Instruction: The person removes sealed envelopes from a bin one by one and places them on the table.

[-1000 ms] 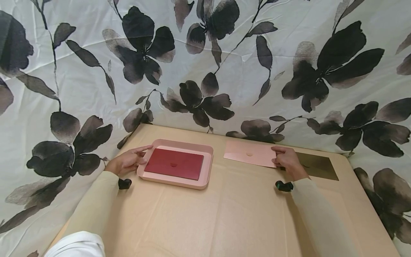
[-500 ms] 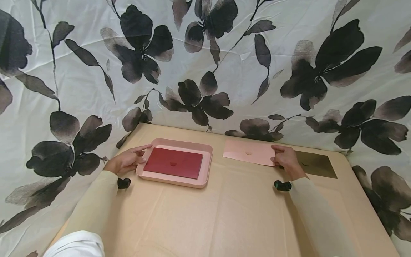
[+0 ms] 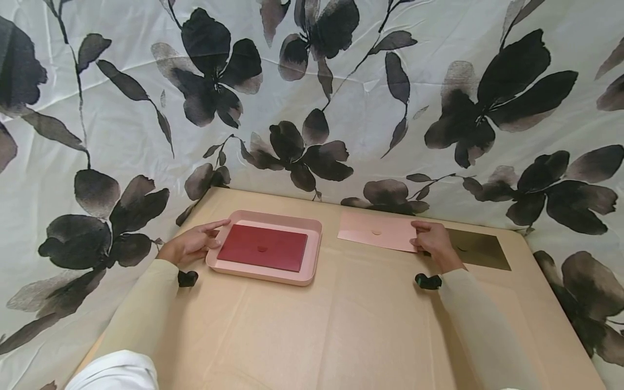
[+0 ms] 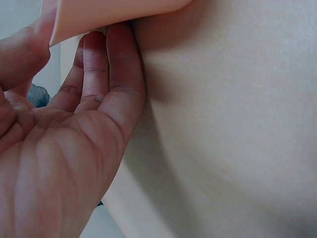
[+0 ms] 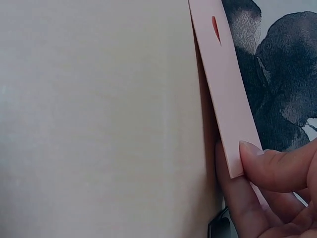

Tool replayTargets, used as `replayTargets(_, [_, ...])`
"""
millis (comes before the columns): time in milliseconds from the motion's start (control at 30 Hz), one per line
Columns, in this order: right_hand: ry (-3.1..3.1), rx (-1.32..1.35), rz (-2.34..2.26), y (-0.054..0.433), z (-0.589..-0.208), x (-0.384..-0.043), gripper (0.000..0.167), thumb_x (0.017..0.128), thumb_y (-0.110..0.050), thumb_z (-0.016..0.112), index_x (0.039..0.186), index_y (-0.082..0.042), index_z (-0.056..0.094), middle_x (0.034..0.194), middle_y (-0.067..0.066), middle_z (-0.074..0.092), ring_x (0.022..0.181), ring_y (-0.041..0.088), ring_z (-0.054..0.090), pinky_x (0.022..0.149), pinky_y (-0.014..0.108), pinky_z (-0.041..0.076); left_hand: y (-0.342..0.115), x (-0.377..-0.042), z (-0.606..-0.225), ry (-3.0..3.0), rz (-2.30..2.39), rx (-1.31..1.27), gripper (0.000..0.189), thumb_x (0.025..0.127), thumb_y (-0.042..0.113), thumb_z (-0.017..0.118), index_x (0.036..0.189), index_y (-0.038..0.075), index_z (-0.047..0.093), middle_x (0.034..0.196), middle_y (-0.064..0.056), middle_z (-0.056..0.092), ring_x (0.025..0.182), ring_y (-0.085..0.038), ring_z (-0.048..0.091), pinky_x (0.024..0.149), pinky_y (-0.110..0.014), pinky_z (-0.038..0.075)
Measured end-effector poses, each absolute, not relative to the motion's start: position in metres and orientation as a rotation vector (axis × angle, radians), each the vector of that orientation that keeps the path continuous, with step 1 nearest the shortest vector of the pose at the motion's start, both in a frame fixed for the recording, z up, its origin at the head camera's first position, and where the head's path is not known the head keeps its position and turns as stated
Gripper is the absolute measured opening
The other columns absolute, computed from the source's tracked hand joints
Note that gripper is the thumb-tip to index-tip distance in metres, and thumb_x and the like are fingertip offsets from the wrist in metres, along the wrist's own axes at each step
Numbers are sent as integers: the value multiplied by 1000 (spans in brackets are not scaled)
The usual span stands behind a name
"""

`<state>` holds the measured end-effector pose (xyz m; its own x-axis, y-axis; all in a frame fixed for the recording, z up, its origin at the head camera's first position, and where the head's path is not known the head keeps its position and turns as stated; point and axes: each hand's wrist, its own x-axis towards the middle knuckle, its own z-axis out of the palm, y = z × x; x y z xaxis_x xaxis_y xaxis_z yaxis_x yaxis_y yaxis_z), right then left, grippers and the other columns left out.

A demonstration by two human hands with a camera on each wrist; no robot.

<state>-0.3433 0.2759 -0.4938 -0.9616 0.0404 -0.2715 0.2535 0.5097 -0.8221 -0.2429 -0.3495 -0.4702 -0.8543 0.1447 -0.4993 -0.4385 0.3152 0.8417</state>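
Note:
At the left of the table, my left hand (image 3: 187,246) holds the left rim of a pink tray (image 3: 313,246). The left wrist view has the thumb over the tray's edge (image 4: 114,12) and the other fingers beneath it. A dark red envelope (image 3: 263,247) lies flat inside the tray. Further right, my right hand (image 3: 434,244) pinches the right end of a light pink envelope (image 3: 375,230) between thumb and fingers. That envelope's edge stands slightly off the surface in the right wrist view. A dark olive-gold envelope (image 3: 480,249) lies to the right, partly hidden by the right hand.
The tan table (image 3: 331,325) stretches toward me in front of both hands. Behind it and at its sides hangs white cloth (image 3: 195,157) printed with dark flowers. Each wrist carries a small black camera.
The view has shifted very slightly. Both hands, the tray and the envelopes otherwise keep their places.

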Motion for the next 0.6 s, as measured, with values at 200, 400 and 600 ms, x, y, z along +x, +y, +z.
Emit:
replayTargets(200, [2587,294,-1436,274,-495,-343,61,93,5,70,151,-4,54,157,21,50,107,23,69,68,16,59,-351,-243,-470,2104,1559,-255,76,103,2,50,168,28,18,173,-25,14,154,-42,33,116,-44,48])
replayTargets(400, [2587,329,-1459,274,-496,-342,59,93,5,70,149,-4,56,155,23,53,87,16,69,65,18,58,-350,-244,-470,2098,1555,-252,75,103,3,50,167,28,19,173,-26,10,157,-43,27,119,-46,41])
replayTargets(600, [2603,325,-1442,272,-494,-339,57,93,5,70,148,-3,58,153,25,54,82,12,67,64,17,57,-349,-243,-468,2105,1542,-246,75,104,5,50,167,27,18,173,-27,10,156,-44,29,119,-48,42])
